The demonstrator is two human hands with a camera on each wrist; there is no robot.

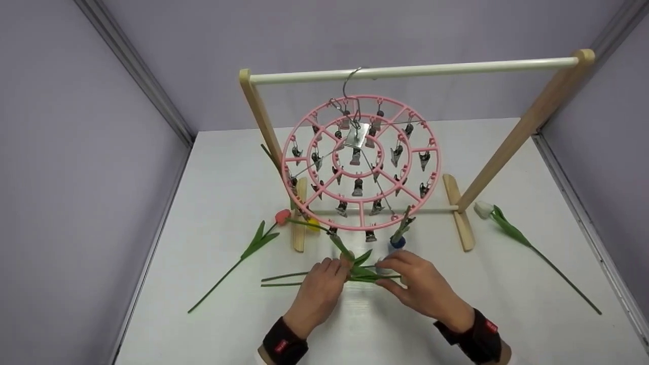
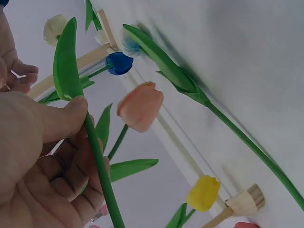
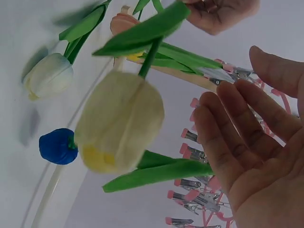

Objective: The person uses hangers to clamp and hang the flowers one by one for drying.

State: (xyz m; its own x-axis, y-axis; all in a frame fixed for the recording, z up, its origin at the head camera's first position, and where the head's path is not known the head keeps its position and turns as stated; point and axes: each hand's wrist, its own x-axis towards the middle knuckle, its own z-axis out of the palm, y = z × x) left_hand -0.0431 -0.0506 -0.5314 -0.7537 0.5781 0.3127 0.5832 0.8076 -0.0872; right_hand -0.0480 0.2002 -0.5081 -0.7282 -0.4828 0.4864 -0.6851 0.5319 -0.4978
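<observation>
My left hand pinches the green stem of a cream tulip between thumb and fingers, just below a leaf. The bloom points toward my right hand. That hand has its fingers loosely extended beside the bloom, with nothing gripped in the right wrist view. A second pale tulip with a bluish tint lies on the table beyond the held one. Blue, peach and yellow tulips hang head down from the pink round clip hanger.
The hanger hooks over the white bar of a wooden-legged rack. Many metal clips dangle from its rings. A red tulip lies at the left of the table, and a white tulip lies at the right. Grey walls enclose the table.
</observation>
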